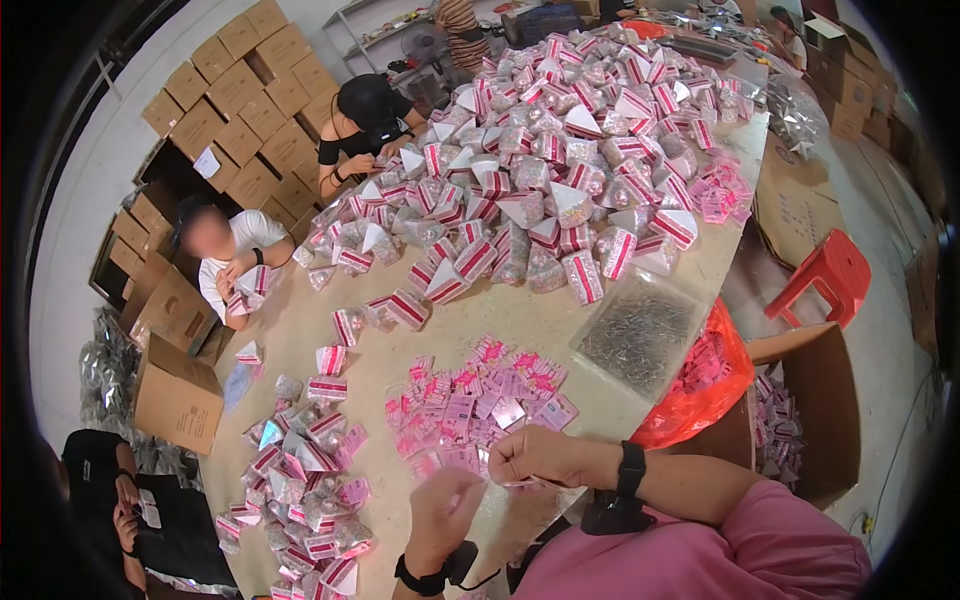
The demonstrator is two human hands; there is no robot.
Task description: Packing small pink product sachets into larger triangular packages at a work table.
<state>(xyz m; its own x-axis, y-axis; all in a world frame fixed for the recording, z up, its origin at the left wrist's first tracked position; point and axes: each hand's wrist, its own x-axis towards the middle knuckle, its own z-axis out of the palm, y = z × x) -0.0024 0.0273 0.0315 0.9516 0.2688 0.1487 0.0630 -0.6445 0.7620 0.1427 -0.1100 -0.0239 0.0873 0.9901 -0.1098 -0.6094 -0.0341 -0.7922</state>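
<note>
My right hand (pixel 545 457) is closed in a pinch above the table's near edge. A thin sliver shows beneath its fingers, too little to name. Close beside it on the left, my left hand (pixel 443 508) is smeared by motion, so its fingers do not read clearly. Just beyond both hands lies a loose spread of small pink printed cards (pixel 480 395). To the left of my left hand is a heap of clear bags with pink-and-white header cards (pixel 310 490). A shallow clear tray of small metal pins (pixel 640 335) sits beyond my right hand.
A large mound of similar bags (pixel 560 150) covers the table's far part (pixel 400 350). At right are a red plastic bag (pixel 735 375), an open carton (pixel 825 400) and a red stool (pixel 825 275). Several people work along the left side. Stacked cartons (pixel 235 90) line the wall.
</note>
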